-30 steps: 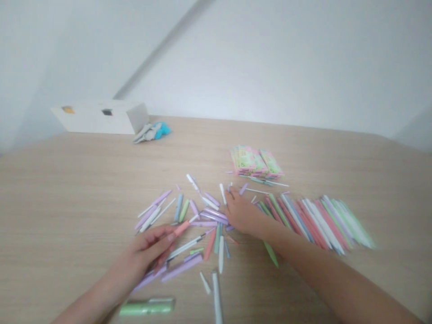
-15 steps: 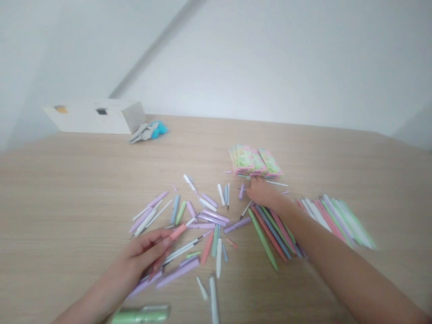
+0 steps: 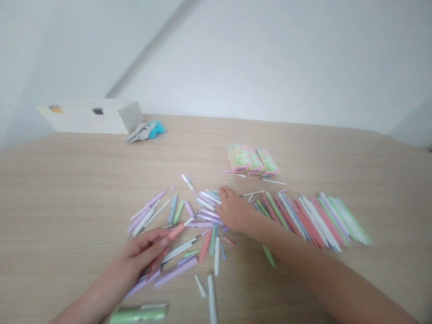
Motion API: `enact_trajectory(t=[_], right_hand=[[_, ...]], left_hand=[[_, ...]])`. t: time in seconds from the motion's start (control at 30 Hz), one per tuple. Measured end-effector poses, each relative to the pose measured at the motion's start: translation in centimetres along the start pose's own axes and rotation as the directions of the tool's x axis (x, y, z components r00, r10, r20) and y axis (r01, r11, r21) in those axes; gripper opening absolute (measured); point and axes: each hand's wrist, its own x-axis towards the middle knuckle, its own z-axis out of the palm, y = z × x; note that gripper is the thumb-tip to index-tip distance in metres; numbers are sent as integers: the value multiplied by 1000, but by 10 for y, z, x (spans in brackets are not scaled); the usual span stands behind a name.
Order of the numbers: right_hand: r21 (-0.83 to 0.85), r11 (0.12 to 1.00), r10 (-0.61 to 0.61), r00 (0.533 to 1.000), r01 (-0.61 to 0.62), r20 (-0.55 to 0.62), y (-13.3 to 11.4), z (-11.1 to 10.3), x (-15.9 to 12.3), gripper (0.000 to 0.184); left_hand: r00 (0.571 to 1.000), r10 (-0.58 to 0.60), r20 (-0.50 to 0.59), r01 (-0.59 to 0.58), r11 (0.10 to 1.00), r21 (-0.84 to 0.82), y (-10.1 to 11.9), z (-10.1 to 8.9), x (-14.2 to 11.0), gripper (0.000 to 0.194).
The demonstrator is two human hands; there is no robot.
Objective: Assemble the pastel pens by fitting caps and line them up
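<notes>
My left hand [image 3: 146,254] is closed on a coral pen barrel [image 3: 176,231], with a white refill [image 3: 190,221] sticking out of its far end. Beneath and around that hand lie purple pen barrels [image 3: 177,272] and white refills [image 3: 182,249]. My right hand [image 3: 236,210] rests palm down at the right of the loose parts, fingers bent and partly blurred. Its fingertips touch or nearly touch white and blue pen pieces [image 3: 212,196]; I see nothing gripped in it. Purple barrels [image 3: 209,217] lie just left of it.
A slanted row of coloured pen barrels [image 3: 313,220] lies on the right, partly behind my right forearm. Stacked printed packets [image 3: 253,160] stand farther back. A white box [image 3: 91,117] and a grey-and-blue cloth [image 3: 146,131] sit at the back left. A green pen [image 3: 138,313] lies near the front.
My right hand has moved left and nearer from beside the packets. The white and blue pieces there have shifted left and tilted. My left hand keeps its hold on the coral barrel.
</notes>
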Motion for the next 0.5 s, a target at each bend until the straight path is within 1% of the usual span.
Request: enact_trajectory(t=[0.07, 0.13, 0.17, 0.2, 0.23, 0.3, 0.37, 0.43, 0.5], right_hand=[[20, 999, -37, 999, 37, -32, 6, -3, -3, 25], [25, 1000, -9, 1000, 10, -25, 28, -3, -8, 22], [30, 999, 42, 999, -43, 16, 44, -1, -10, 22], [39, 992, 121, 990, -124, 75, 62, 1, -14, 22], [30, 984, 170, 980, -174, 104, 81, 4, -17, 22], [8, 972, 231, 961, -235, 149, 116, 11, -26, 22], [-17, 960, 278, 939, -280, 201, 142, 20, -34, 23], [-48, 952, 306, 921, -304, 239, 156, 28, -42, 25], [-79, 947, 321, 912, -311, 256, 160, 36, -46, 26]], left_hand=[[1000, -1, -11, 1, 1000, 3, 2, 1, -1, 40], [1000, 5, -17, -5, 1000, 6, 5, 1, -2, 42], [1000, 8, -10, -8, 1000, 13, 8, 2, -2, 43], [1000, -2, 13, 2, 1000, 21, 10, 2, -3, 43], [1000, -7, 23, 6, 1000, 20, 12, 3, -3, 43], [999, -12, 43, 12, 1000, 19, 14, 4, -3, 44], [999, -12, 49, 11, 1000, 18, 15, 4, -3, 44], [999, -2, 43, 2, 1000, 16, 15, 5, -3, 45], [1000, 17, 22, -17, 1000, 5, 14, 7, -3, 44]])
